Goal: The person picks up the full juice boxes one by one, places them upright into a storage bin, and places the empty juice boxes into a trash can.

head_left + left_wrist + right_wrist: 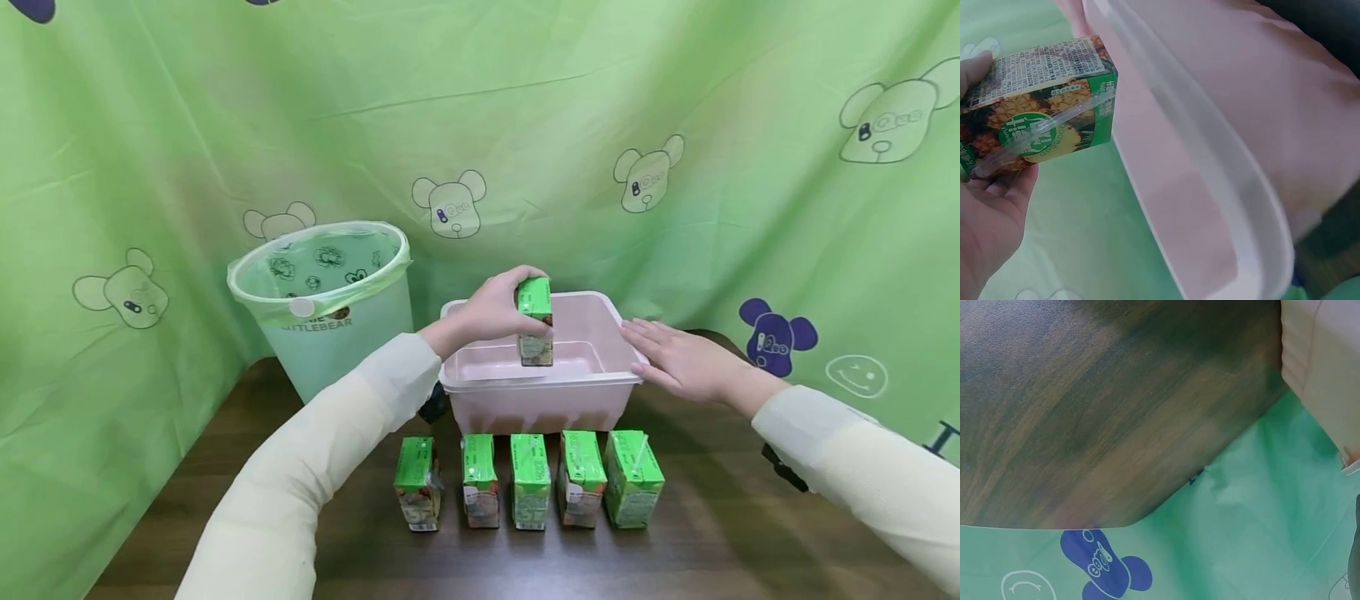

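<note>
My left hand (491,310) grips a green-topped juice box (536,350) upright over the pink bin (540,407), thumb on one side and fingers on the other. In the left wrist view, pineapple pictures and a clear-wrapped straw (1044,132) show on the box's side. My right hand (686,360) has its fingers extended, with the fingertips right at the bin's right rim. Several more juice boxes (531,483) stand in a row on the table in front of the bin, green tops up.
A pale green lined trash can (345,342) stands to the left of the bin. Behind everything hangs a green curtain (540,100) with bear-head prints. The dark wooden table (720,533) has its right edge visible in the right wrist view.
</note>
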Demonstrator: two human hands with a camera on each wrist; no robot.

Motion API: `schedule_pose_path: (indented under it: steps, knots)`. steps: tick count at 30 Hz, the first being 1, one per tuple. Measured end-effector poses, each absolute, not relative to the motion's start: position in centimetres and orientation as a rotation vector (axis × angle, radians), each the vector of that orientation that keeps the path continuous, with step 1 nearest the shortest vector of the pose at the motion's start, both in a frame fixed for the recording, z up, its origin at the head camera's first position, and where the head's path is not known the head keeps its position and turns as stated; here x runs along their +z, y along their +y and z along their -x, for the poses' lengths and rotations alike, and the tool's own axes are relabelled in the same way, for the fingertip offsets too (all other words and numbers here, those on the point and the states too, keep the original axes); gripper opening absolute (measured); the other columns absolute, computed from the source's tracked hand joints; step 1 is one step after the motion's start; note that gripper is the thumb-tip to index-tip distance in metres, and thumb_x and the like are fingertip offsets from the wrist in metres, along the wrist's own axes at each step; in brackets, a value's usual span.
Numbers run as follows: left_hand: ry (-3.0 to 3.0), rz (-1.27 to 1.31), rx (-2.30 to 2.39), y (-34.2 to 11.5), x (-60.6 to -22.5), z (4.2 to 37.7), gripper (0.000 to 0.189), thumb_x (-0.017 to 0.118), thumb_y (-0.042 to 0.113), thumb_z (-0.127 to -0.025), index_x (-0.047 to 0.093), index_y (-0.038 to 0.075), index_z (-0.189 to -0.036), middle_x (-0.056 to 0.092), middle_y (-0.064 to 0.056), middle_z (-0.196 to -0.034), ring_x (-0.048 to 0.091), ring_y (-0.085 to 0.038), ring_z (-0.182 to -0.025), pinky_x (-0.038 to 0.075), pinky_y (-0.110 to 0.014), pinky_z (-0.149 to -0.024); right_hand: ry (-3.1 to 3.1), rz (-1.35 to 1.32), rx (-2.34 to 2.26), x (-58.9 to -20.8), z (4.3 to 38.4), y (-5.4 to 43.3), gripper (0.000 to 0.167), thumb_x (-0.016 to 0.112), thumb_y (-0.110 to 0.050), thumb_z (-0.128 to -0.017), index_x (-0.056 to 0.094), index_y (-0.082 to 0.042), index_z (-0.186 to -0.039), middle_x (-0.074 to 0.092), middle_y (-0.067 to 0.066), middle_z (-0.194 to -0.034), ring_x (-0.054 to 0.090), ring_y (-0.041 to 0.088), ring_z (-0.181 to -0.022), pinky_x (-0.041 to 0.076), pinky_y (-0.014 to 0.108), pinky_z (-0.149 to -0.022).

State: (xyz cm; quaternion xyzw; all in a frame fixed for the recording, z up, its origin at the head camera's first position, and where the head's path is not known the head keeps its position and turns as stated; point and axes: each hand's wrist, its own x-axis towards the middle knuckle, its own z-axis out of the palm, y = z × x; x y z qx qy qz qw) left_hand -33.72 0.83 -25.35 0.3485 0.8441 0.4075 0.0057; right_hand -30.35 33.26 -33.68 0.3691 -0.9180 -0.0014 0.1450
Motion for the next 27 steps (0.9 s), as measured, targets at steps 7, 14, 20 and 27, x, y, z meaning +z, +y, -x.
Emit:
schedule_pose_path:
  steps: [7, 14, 20, 27]
  knots:
    - [2.632, -1.059, 1.235, 3.2, -26.5, 34.6, 0.076, 0.086, 0.032, -0.074, 0.048, 0.012, -0.136, 0.059, -0.001, -0.103, 0.059, -0.015, -0.089, 0.052, -0.027, -0.075, -2.678, -1.044, -0.009, -33.7, 30.4, 33.4, 0.058, 0.048, -0.032, -0.102, 0.039, 0.008, -0.143, 0.037, 0.026, -0.148, 0.032, 0.044, -0.136, 0.032, 0.054, -0.109]
    - [2.647, -1.119, 1.205, 5.2, -27.8, 35.3, 0.075, 0.082, 0.04, -0.077, 0.049, 0.008, -0.136, 0.059, 0.0, -0.102, 0.058, -0.014, -0.087, 0.051, -0.024, -0.073, -2.697, -1.041, -0.015, -33.8, 30.6, 33.5, 0.059, 0.047, -0.033, -0.103, 0.037, 0.007, -0.145, 0.035, 0.025, -0.15, 0.03, 0.043, -0.138, 0.03, 0.054, -0.11]
    - [2.596, -1.109, 1.185, 6.5, -28.5, 35.4, 0.078, 0.08, 0.04, -0.08, 0.044, 0.006, -0.14, 0.058, 0.0, -0.103, 0.058, -0.013, -0.086, 0.05, -0.022, -0.072, -2.707, -1.035, -0.016, -33.9, 30.7, 33.4, 0.06, 0.046, -0.034, -0.103, 0.036, 0.007, -0.145, 0.034, 0.025, -0.15, 0.029, 0.044, -0.138, 0.029, 0.055, -0.111]
    - [2.599, -1.111, 1.119, 7.9, -29.4, 35.6, 0.08, 0.079, 0.04, -0.081, 0.041, 0.005, -0.143, 0.057, 0.0, -0.102, 0.057, -0.013, -0.084, 0.049, -0.022, -0.071, -2.707, -1.034, -0.025, -33.9, 30.6, 33.5, 0.06, 0.045, -0.034, -0.103, 0.035, 0.008, -0.145, 0.034, 0.024, -0.151, 0.028, 0.043, -0.139, 0.028, 0.055, -0.111]
